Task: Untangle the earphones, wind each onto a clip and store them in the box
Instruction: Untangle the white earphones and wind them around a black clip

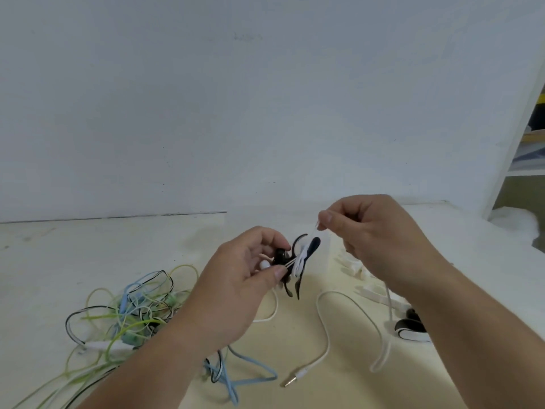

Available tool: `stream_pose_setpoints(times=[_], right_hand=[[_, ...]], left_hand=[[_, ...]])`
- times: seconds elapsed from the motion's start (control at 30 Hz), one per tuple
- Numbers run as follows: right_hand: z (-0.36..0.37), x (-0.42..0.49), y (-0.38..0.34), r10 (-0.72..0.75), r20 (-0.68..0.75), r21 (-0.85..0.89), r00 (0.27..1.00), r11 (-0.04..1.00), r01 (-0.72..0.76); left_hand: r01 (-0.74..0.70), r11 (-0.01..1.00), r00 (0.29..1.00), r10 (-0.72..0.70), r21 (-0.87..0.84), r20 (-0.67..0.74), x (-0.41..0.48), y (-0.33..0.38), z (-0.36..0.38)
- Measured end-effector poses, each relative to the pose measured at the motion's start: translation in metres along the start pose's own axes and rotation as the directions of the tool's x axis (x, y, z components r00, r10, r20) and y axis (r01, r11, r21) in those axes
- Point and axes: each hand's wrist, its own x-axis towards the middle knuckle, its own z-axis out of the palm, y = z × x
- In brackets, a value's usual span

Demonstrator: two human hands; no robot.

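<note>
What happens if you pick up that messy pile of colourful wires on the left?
Probably floppy: the pile of wires lies in loose, drooping loops on the table. It would likely come up as one clump, since green, blue and black strands cross through each other. It looks light, being only thin cords, and shouldn't roll.

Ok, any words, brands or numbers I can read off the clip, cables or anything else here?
No readable text anywhere.
On the wall mark: faint smudge, too blurred to read.
On the clip, white cable, plug: no print visible.
On the shelf: items too blurred to read.
</note>
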Motion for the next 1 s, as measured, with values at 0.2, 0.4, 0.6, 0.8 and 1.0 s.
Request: stream_pose_setpoints(times=[0.2, 0.4, 0.6, 0.8, 1.0], right_hand=[[0.014, 0.002, 0.014, 0.113, 0.149, 0.013, 0.982, 0.993, -0.116], [0.037, -0.006, 0.017, 0.176, 0.498, 0.133, 0.849, 0.952, -0.276], [0.042, -0.011, 0.013, 0.111, 0.62, 0.127, 0.777, 0.963, -0.238], [0.028, -0.011, 0.005, 0.079, 0.629, 0.0, 0.774, 0.995, -0.102], [0.016, -0.011, -0.001, 0.074, 0.594, -0.008, 0.801, 0.996, -0.085]], left_hand=[[0.004, 0.965, 0.998, 0.013, -0.263, 0.062, 0.0, 0.004, 0.003], [-0.025, 0.977, 0.985, -0.012, -0.212, -0.172, 0.002, 0.003, 0.002], [-0.034, 0.998, 0.952, 0.019, -0.046, -0.305, 0.003, 0.001, 0.0], [-0.032, 0.999, 0.965, 0.029, -0.007, -0.26, 0.003, -0.002, 0.0], [-0.02, 0.997, 0.966, 0.038, 0.075, -0.256, 0.0, -0.002, -0.002]])
